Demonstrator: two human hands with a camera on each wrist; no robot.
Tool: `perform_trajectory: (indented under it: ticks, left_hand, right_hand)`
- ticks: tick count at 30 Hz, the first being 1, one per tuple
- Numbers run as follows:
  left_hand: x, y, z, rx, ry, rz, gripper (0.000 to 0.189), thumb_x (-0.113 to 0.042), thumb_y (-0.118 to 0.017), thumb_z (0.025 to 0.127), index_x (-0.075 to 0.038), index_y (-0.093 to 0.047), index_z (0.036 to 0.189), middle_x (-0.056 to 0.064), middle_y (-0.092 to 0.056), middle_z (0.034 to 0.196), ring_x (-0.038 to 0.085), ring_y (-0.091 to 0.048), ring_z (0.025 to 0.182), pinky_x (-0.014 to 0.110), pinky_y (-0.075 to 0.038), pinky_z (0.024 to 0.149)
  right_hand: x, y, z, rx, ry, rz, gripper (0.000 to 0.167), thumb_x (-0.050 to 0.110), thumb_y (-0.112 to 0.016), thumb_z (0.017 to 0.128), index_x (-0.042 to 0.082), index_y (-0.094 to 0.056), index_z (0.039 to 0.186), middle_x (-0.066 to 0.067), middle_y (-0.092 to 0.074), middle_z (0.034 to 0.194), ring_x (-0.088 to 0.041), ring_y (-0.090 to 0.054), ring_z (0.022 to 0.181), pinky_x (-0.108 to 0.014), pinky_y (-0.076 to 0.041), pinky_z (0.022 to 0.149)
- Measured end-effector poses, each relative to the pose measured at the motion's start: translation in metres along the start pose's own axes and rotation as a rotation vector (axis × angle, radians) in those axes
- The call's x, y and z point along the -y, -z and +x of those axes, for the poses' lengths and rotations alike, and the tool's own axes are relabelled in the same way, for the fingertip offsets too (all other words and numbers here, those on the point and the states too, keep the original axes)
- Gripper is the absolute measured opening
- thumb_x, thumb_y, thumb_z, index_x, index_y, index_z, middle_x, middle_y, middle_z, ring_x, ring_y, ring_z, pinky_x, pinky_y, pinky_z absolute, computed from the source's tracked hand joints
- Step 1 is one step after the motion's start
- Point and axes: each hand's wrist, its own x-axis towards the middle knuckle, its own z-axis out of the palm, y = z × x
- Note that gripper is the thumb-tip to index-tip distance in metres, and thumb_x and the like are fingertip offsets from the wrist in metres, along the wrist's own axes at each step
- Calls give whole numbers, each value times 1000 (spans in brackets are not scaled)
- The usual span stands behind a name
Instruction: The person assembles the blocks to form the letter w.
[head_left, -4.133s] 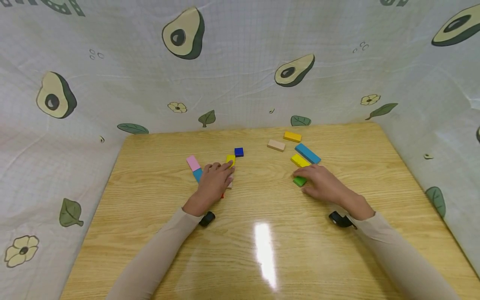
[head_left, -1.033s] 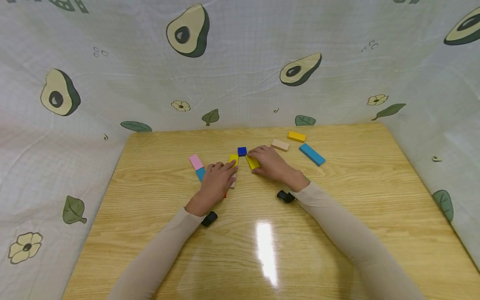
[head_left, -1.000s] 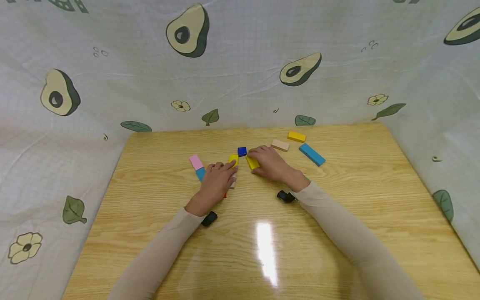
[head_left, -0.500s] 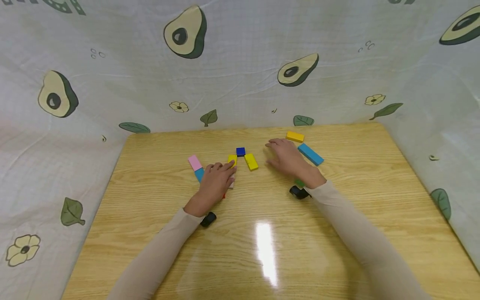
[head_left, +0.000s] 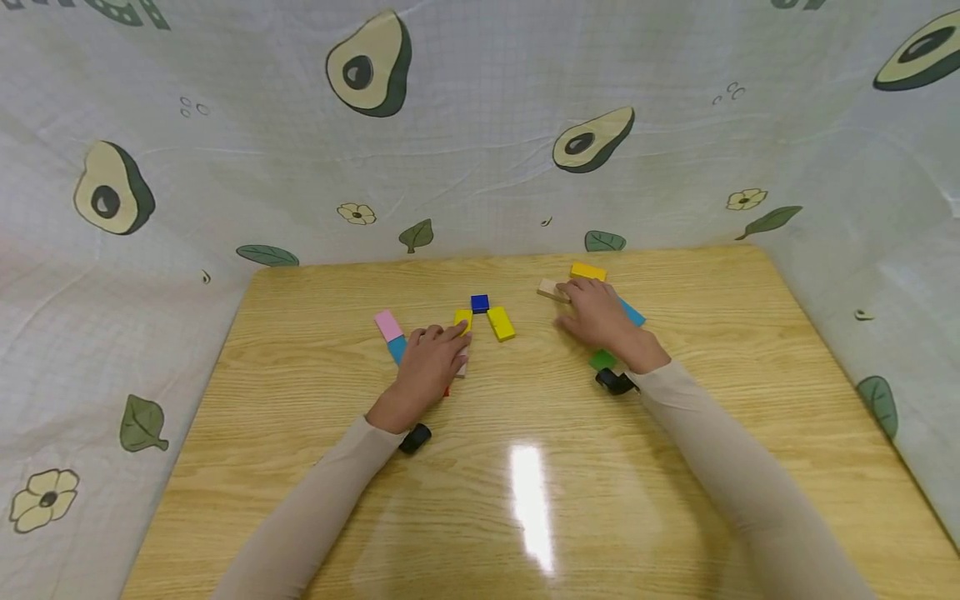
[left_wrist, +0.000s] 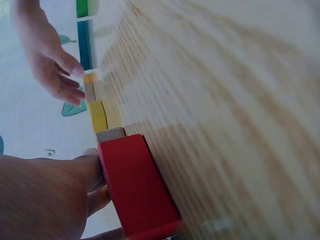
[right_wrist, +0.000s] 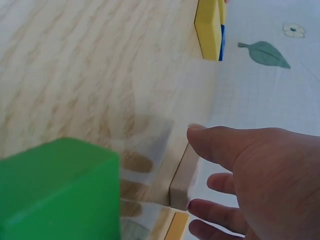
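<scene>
My left hand (head_left: 431,367) rests over a line of blocks, its fingertips on a yellow block (head_left: 462,316). A pale block (head_left: 462,367) shows beside its thumb, and a red block (left_wrist: 137,185) lies under the palm side. A pink block (head_left: 388,325) and a blue block (head_left: 396,348) lie to its left, the blue one partly hidden. My right hand (head_left: 600,317) reaches over a natural wood block (head_left: 550,289), fingertips right at its end; in the right wrist view thumb and fingers are spread beside it. A second yellow block (head_left: 501,323) lies slanted near a dark blue block (head_left: 480,303).
An orange-yellow block (head_left: 588,271) lies behind my right hand. A longer blue block (head_left: 632,312) is partly covered by that hand, and a green block (head_left: 602,360) sits below its wrist. A patterned cloth (head_left: 480,183) stands along the table's back edge (head_left: 345,264).
My right hand carried a yellow block from the right to beside the dark blue block, let go, and moved back right to the wood block. My left hand has stayed in place.
</scene>
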Motion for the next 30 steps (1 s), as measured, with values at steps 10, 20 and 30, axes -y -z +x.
perform_trajectory:
  ticks: [10,20,30]
  left_hand:
    - [1,0,-1,-5,-4,7,43,-26,-59,110,-15,-61,151,2,-48,164,34,-52,139,55,-39,117]
    - [1,0,-1,-2,-8,-6,43,-26,-59,110,-14,-60,152,3,-47,165,34,-52,139,56,-39,117]
    - [1,-1,0,24,0,9,45,-28,-56,112,-15,-57,155,1,-43,167,34,-50,141,55,-37,118]
  right_hand:
    - [-1,-4,-1,-19,22,-13,60,25,-74,101,-3,-55,150,-28,-55,149,-48,-50,138,-65,-39,113]
    - [-5,-3,10,-38,83,5,62,14,-74,100,-6,-50,153,-29,-47,156,-50,-47,141,-65,-40,114]
    - [-15,-2,27,71,133,43,65,15,-72,103,-4,-44,158,-25,-44,162,-47,-42,147,-59,-36,120]
